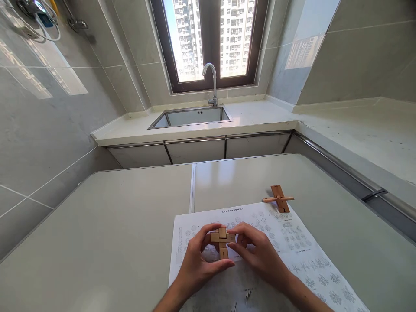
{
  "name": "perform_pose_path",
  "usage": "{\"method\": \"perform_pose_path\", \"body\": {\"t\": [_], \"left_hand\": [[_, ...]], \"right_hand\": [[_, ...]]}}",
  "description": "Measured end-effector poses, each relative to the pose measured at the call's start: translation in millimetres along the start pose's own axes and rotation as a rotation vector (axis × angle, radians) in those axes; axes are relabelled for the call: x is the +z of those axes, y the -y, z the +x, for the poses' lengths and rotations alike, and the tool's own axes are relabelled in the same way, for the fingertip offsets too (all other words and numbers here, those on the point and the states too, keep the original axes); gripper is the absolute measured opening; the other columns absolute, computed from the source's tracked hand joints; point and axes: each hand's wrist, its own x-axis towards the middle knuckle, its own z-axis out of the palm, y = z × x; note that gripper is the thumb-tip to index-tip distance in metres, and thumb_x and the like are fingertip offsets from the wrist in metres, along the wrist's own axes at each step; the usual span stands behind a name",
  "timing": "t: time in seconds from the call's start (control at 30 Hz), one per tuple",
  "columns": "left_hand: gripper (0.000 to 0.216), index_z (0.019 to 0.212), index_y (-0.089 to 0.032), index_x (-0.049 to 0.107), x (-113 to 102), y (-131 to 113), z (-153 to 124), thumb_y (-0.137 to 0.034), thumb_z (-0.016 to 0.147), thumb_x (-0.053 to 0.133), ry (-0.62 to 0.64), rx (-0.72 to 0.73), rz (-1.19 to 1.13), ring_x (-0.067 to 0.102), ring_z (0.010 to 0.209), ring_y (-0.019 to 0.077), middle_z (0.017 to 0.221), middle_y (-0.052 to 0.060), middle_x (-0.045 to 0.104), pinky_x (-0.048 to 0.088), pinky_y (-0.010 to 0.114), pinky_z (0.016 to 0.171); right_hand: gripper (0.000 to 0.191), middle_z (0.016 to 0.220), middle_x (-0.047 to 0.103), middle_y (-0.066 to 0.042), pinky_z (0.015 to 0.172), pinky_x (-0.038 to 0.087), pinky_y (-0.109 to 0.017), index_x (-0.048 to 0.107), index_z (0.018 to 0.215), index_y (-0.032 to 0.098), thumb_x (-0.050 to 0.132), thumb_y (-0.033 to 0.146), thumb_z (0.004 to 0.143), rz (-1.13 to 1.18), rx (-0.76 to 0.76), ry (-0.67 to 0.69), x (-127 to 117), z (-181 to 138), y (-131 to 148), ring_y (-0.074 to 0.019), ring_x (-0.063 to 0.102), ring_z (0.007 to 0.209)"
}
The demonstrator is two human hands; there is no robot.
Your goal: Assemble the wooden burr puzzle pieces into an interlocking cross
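A small wooden cross-shaped puzzle made of interlocked blocks is held just above a printed instruction sheet. My left hand grips its left side, thumb below and fingers curled over the top. On the right side my right hand pinches it with its fingertips. Further back and to the right, a second wooden piece with a thin dowel through it lies on the table at the sheet's far corner.
The grey table has a seam down its middle. Beyond it runs a white counter with a steel sink and a tap under a window. Another counter runs along the right wall.
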Motion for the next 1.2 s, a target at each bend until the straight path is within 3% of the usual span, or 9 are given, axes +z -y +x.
{"method": "perform_pose_path", "body": {"t": [0.27, 0.73, 0.87, 1.0, 1.1, 1.2], "left_hand": [[0.065, 0.129, -0.031, 0.061, -0.7, 1.9, -0.2, -0.023, 0.072, 0.093, -0.003, 0.065, 0.056, 0.067, 0.122, 0.0259, 0.132, 0.004, 0.069, 0.053, 0.036, 0.105], [0.063, 0.127, -0.028, 0.063, 0.1, 1.0, -0.9, -0.028, 0.071, 0.093, -0.042, 0.066, 0.107, 0.069, 0.117, 0.0287, 0.129, 0.007, 0.072, 0.055, 0.04, 0.104], [0.061, 0.127, -0.026, 0.06, 0.5, 0.9, 0.1, -0.035, 0.075, 0.091, -0.136, -0.021, -0.021, 0.069, 0.121, 0.0309, 0.133, 0.01, 0.071, 0.055, 0.042, 0.106], [0.06, 0.13, -0.024, 0.054, -2.4, 1.0, 5.0, -0.045, 0.083, 0.085, -0.302, -0.117, -0.205, 0.07, 0.123, 0.0312, 0.137, 0.012, 0.069, 0.057, 0.042, 0.103], [0.064, 0.133, -0.024, 0.051, -4.5, -0.6, 8.5, -0.05, 0.084, 0.083, -0.357, -0.163, -0.302, 0.071, 0.122, 0.0313, 0.135, 0.013, 0.071, 0.057, 0.044, 0.103], [0.07, 0.136, -0.023, 0.049, -5.2, -1.9, 10.2, -0.05, 0.082, 0.084, -0.344, -0.179, -0.354, 0.07, 0.123, 0.032, 0.135, 0.015, 0.072, 0.056, 0.045, 0.105]], "right_hand": [[0.029, 0.074, 0.056, 0.002, 0.059, 0.042, -0.028, 0.067, 0.109, 0.022, 0.066, 0.049, 0.098, 0.088, 0.164, 0.051, 0.3, -0.4, 1.2, -0.0163, 0.051, 0.064], [0.035, 0.07, 0.055, 0.002, 0.058, 0.043, -0.029, 0.069, 0.107, 0.02, 0.063, 0.054, 0.098, 0.066, 0.164, 0.064, -0.3, 2.5, 7.4, -0.0156, 0.05, 0.061], [0.027, 0.089, 0.066, -0.003, 0.061, 0.051, -0.03, 0.065, 0.114, 0.023, 0.065, 0.045, 0.099, 0.009, 0.113, 0.004, 1.1, 3.0, 3.3, -0.0165, 0.056, 0.065], [0.023, 0.112, 0.066, -0.009, 0.073, 0.059, -0.036, 0.062, 0.119, 0.026, 0.065, 0.03, 0.097, -0.164, -0.055, -0.023, 3.4, 0.6, -1.1, -0.0212, 0.064, 0.082], [0.038, 0.124, 0.063, -0.01, 0.089, 0.061, -0.043, 0.062, 0.126, 0.029, 0.07, 0.02, 0.09, -0.28, -0.16, 0.019, 7.1, -2.1, -5.1, -0.0274, 0.067, 0.104], [0.049, 0.126, 0.062, -0.011, 0.094, 0.06, -0.048, 0.063, 0.126, 0.03, 0.075, 0.012, 0.082, -0.342, -0.201, 0.057, 11.9, -3.8, -9.1, -0.0307, 0.065, 0.113]]}}
